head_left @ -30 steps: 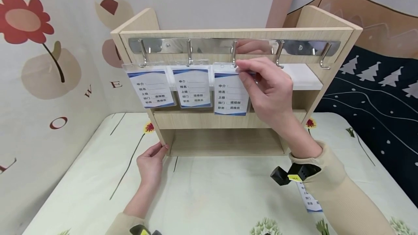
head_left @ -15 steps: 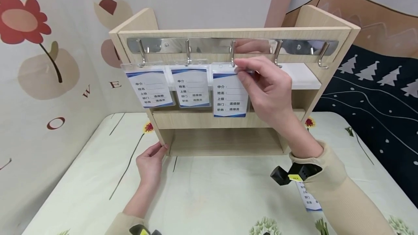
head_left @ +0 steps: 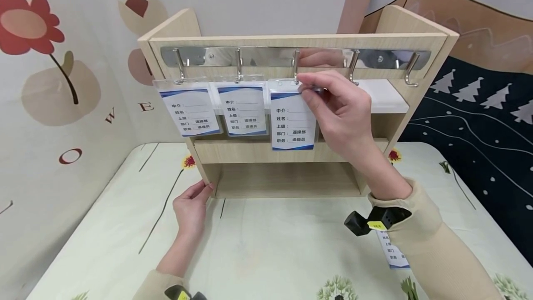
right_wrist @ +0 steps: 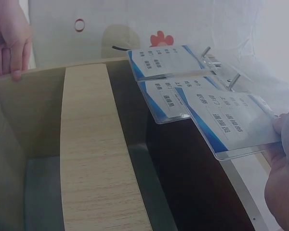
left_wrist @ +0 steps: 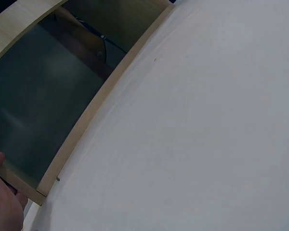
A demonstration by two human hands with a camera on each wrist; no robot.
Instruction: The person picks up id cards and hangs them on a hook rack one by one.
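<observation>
My right hand [head_left: 339, 110] pinches the upper right corner of a clear-sleeved badge [head_left: 293, 121], just below the third hook [head_left: 296, 65] of a metal hook rail. Two more badges hang to its left, one [head_left: 190, 111] on the first hook and another [head_left: 243, 110] on the second. In the right wrist view the pinched badge [right_wrist: 231, 120] tilts out in front of the others. My left hand [head_left: 191, 207] grips the lower left edge of the wooden shelf [head_left: 287, 152], thumb on the inner side; the left wrist view shows that corner [left_wrist: 41, 195].
Two bare hooks are at the right, the fourth [head_left: 354, 66] and the fifth [head_left: 412, 69]. Another badge [head_left: 393, 250] lies on the patterned tablecloth [head_left: 266, 244], partly under my right forearm. A white item [head_left: 385, 96] sits on the shelf behind the hooks.
The pinched badge has tilted slightly, its lower edge dropping a little. Both hands keep their grips in nearly the same places, and the head view has shifted slightly.
</observation>
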